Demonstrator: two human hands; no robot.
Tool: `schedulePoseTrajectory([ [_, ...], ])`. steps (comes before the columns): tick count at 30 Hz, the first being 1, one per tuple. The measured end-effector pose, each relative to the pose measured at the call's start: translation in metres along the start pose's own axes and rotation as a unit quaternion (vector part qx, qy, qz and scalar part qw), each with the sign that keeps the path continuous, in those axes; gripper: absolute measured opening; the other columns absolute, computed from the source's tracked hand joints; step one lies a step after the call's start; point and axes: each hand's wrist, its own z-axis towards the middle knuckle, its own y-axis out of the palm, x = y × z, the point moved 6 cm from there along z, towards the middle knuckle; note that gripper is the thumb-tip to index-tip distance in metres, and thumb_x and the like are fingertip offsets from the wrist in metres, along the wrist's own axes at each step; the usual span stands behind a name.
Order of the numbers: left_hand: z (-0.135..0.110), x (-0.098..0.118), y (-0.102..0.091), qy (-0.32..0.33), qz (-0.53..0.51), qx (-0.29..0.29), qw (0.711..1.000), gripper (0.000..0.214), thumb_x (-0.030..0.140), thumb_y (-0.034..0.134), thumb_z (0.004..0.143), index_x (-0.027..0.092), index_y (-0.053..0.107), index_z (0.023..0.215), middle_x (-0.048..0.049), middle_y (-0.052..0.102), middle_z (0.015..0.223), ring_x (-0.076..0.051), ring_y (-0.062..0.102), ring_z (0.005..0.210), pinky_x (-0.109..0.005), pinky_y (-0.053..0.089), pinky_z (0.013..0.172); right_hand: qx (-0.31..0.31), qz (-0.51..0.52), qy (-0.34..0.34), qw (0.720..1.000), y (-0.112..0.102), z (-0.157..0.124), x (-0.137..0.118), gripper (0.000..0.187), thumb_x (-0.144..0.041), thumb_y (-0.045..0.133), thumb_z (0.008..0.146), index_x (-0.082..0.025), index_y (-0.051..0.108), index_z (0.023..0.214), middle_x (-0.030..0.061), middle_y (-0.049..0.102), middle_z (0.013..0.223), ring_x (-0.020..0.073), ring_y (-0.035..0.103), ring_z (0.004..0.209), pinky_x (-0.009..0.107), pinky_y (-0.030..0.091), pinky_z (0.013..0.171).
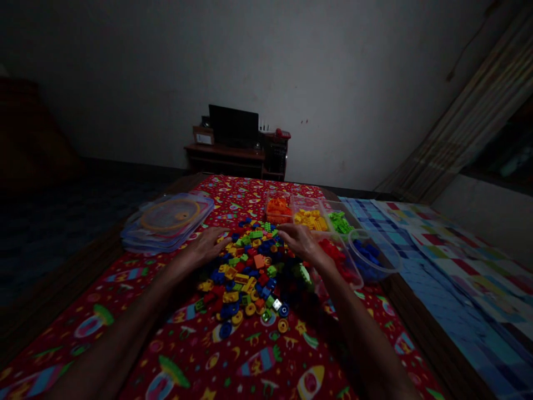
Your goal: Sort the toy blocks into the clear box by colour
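A heap of mixed building bricks (250, 272) in red, blue, yellow, green and orange lies on the red patterned cloth (258, 361). At the heap's left edge is my left hand (208, 244), its fingers stretched toward the bricks with nothing visible in them. My right hand (298, 240) reaches over the upper right of the heap, fingers extended and also without anything visible in them. Clear containers beside it hold sorted bricks: orange bricks (278, 208), yellow bricks (310, 220), green bricks (340, 222), red bricks (332, 251) and blue bricks (368, 254). My right forearm partly covers the red bricks' container.
Stacked plastic lids (166, 222) lie on the cloth at the left. A bed with a checked cover (416, 278) adjoins the table on the right. Against the far wall, a desk (225, 153) carries a dark monitor (234, 125) and a cardboard box (204, 136).
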Motion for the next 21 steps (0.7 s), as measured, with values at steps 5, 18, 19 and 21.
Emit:
schedulePoseTrajectory([
  [5,0.000,-0.015,0.007,-0.005,-0.021,-0.091,0.996,0.048,0.051,0.061,0.062,0.022,0.071,0.099,-0.0103,0.071,0.102,-0.029,0.065,0.094,-0.035,0.050,0.084,-0.057,-0.101,-0.018,0.993,0.037,-0.015,-0.012,0.033,-0.017,0.056,0.085,-0.012,0.061,0.118,0.0133,0.066,0.113,0.0220,0.059,0.106,0.030,0.043,0.089],
  [18,-0.001,0.012,0.025,0.019,-0.040,-0.139,0.989,0.033,0.048,0.058,0.066,0.020,0.073,0.075,-0.0045,0.074,0.077,-0.022,0.065,0.070,-0.026,0.046,0.063,-0.043,-0.086,-0.064,0.993,0.044,-0.023,0.002,0.044,-0.008,0.058,0.078,-0.010,0.056,0.121,0.0147,0.061,0.111,0.0232,0.054,0.106,0.035,0.043,0.093],
  [19,0.000,0.011,0.024,0.020,-0.035,-0.143,0.989,0.034,0.047,0.057,0.067,0.018,0.072,0.075,-0.0049,0.073,0.075,-0.021,0.064,0.069,-0.026,0.046,0.062,-0.040,-0.080,-0.062,0.994,0.042,-0.024,0.002,0.044,-0.009,0.058,0.078,-0.011,0.055,0.123,0.0142,0.061,0.112,0.0231,0.055,0.106,0.035,0.044,0.092],
  [21,0.003,0.004,0.017,0.018,-0.030,-0.124,0.992,0.036,0.046,0.055,0.066,0.016,0.071,0.079,-0.0050,0.070,0.073,-0.020,0.063,0.067,-0.026,0.046,0.061,-0.035,-0.075,-0.052,0.995,0.037,-0.025,0.002,0.044,-0.012,0.057,0.081,-0.013,0.054,0.125,0.0137,0.061,0.113,0.0228,0.055,0.106,0.035,0.044,0.092],
])
